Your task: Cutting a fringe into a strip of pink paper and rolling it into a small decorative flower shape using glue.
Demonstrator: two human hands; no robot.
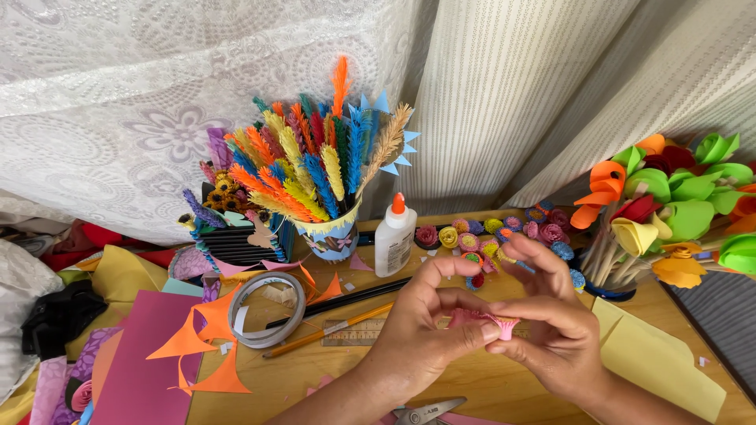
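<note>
Pink rolled paper flower (502, 324) pinched between both hands' fingertips, white orange-capped glue bottle (394, 238) standing behind.

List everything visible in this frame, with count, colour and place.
rolled paper flower: one, pink, pinched between both hands
glue bottle: one, white with orange cap, desk centre
tape roll: one, grey-white, left of centre
pencil: one, yellow, beside the tape
ruler: one, wooden, under the left hand
cup of paper fronds: one, multicoloured, behind the tape
small rolled flowers: many, mixed colours, right of the glue
paper bouquet: one, green, orange, yellow, right edge
scissors: one, grey, bottom edge
left hand: holding the flower
right hand: holding the flower
</note>
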